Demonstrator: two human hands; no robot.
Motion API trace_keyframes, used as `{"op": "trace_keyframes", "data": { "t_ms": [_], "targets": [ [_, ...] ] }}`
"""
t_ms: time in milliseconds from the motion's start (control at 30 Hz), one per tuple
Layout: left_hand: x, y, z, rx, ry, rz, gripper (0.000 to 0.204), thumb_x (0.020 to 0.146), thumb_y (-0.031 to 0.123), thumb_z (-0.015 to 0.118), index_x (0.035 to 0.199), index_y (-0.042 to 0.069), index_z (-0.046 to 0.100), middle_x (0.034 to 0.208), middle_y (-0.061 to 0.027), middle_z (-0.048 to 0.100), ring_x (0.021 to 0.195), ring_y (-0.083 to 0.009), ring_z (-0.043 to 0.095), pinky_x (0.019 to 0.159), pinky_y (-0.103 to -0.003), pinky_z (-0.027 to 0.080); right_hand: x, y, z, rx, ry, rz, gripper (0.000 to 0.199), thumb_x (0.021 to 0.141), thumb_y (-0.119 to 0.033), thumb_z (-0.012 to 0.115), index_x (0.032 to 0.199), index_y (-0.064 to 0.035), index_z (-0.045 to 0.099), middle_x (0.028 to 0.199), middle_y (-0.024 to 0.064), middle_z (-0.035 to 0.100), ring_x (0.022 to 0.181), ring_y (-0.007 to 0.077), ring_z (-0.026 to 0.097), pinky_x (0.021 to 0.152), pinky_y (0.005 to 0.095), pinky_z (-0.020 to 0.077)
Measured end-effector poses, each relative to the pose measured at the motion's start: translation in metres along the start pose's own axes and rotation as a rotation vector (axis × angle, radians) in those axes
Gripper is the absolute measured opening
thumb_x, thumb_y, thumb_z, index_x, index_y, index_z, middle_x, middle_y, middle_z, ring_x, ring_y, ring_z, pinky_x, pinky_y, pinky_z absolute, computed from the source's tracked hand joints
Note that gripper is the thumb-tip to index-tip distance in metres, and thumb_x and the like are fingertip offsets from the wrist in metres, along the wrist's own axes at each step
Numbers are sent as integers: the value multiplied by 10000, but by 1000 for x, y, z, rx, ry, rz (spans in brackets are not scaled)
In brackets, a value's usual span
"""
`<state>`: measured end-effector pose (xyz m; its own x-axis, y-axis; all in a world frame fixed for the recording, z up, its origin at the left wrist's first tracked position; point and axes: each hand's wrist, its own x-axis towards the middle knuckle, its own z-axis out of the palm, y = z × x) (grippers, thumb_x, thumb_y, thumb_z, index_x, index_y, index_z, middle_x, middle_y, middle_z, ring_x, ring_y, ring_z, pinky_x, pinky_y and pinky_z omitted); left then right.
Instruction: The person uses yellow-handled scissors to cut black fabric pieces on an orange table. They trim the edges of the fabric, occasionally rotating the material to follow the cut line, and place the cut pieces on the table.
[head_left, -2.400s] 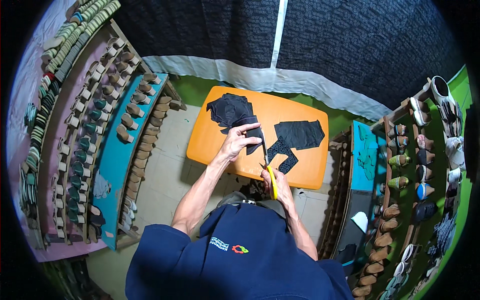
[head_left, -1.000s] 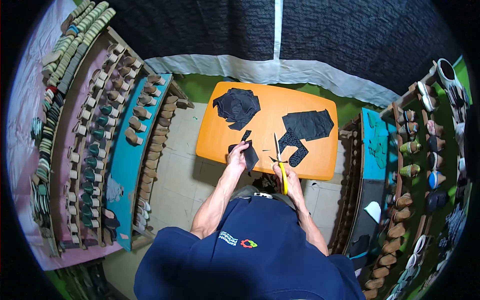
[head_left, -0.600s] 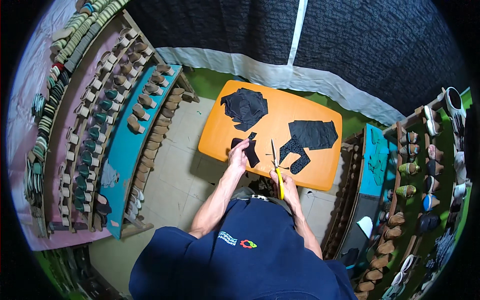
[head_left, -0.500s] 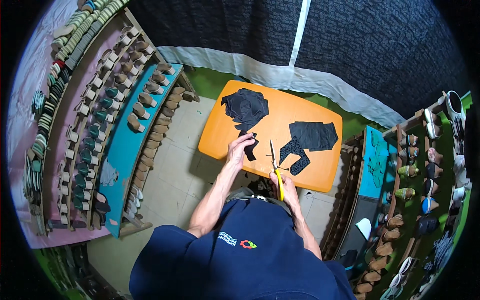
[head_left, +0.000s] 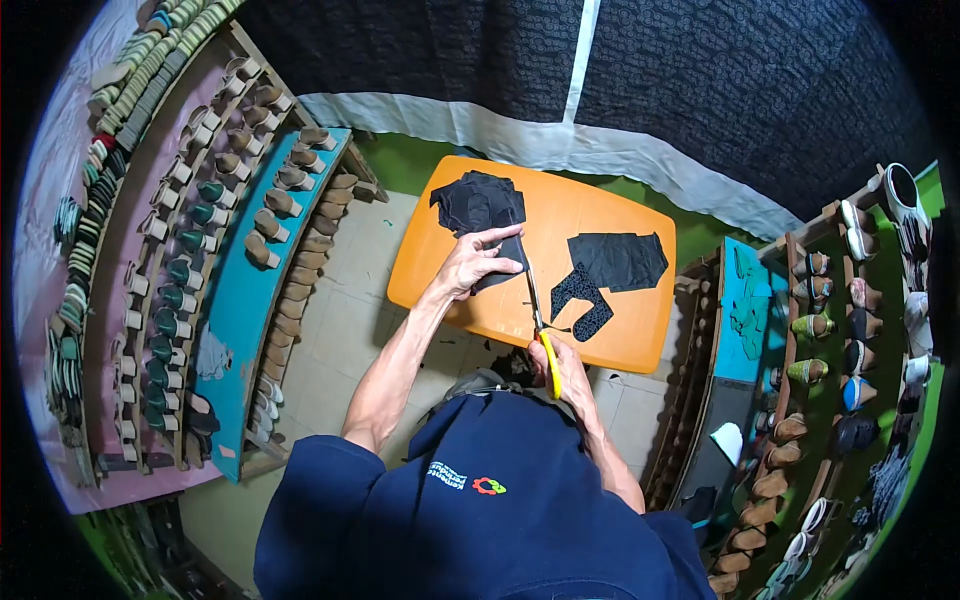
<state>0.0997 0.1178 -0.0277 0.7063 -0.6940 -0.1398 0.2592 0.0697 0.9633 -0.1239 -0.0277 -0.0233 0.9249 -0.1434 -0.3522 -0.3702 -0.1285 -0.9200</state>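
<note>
Yellow-handled scissors (head_left: 546, 348) at a black fabric piece (head_left: 513, 250), over the orange table (head_left: 425, 285).
The left hand (head_left: 468, 268) pinches the piece near a crumpled black cloth (head_left: 476, 198); the right hand (head_left: 565, 368) grips the handles, blades along the piece's right edge.

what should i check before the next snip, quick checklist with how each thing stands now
1. Scissors in the right hand: ok, held by the yellow handles.
2. Black piece steadied: ok, held in the fingers of the left hand.
3. Left fingertips clear of the blades: cannot tell, they look very close to the blade tips.
4. Held piece free of the black pile: cannot tell, the two overlap in this view.
5. Patterned piece out from between the blades: ok, it lies on the orange table to their right.
</note>
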Motion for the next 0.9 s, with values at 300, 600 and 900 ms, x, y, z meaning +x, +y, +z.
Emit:
{"op": "trace_keyframes", "data": {
  "t_ms": [300, 600, 900],
  "targets": [
    [-4, 4, 17, 64, -55, 13, 671, 710, 55, 827, 1344, 25, 609, 1232, -70, 680, 1031, -123, 646, 1116, -376, 356, 4, 13, -1, -24, 50, 0, 489, 945, -521, 622, 836, -49, 553, 646, -20, 480, 546, 89, 480, 487, 273, 419],
    [1, 3, 19, 94, -92, -2, 683, 741, -13, 795, 1383, 9, 561, 1358, -103, 602, 1096, -144, 637, 986, -276, 511, 2, 14, -1, 96, 135, 60, 463, 867, -486, 753, 789, -60, 591, 607, -40, 497, 537, 53, 418, 490, 268, 320],
    [3, -3, 19, 32, 15, -14, 691, 747, 9, 808, 1395, 68, 575, 1241, -57, 670, 1064, -88, 612, 970, -244, 477, 4, 31, -1, 131, 135, 54, 482, 858, -509, 762, 769, -61, 610, 567, -69, 477, 499, 29, 418, 459, 235, 312]
  ]
}}
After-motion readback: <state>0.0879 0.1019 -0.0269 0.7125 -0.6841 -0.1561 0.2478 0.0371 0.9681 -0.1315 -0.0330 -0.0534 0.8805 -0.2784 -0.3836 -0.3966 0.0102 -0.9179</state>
